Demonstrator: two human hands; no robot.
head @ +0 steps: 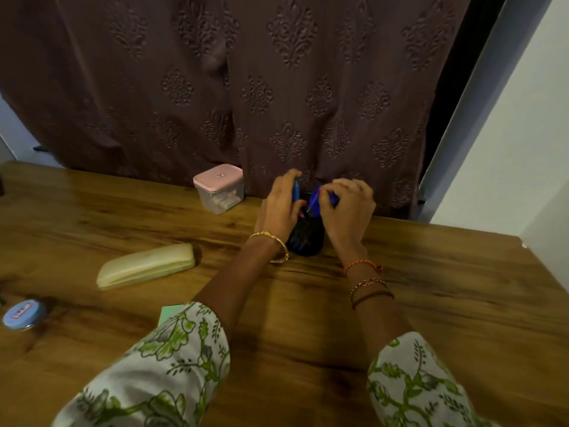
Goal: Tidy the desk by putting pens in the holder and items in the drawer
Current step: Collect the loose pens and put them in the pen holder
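At frame centre, the left hand (278,204) and right hand (346,204) each grip blue pens (314,200) over the dark holder (306,238), which crowded pushing could tip.

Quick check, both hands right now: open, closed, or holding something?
Left hand: grips a blue pen above the black holder.
Right hand: pinches another blue pen over the holder.

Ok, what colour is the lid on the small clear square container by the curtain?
Pale pink lid, seen in the head view.
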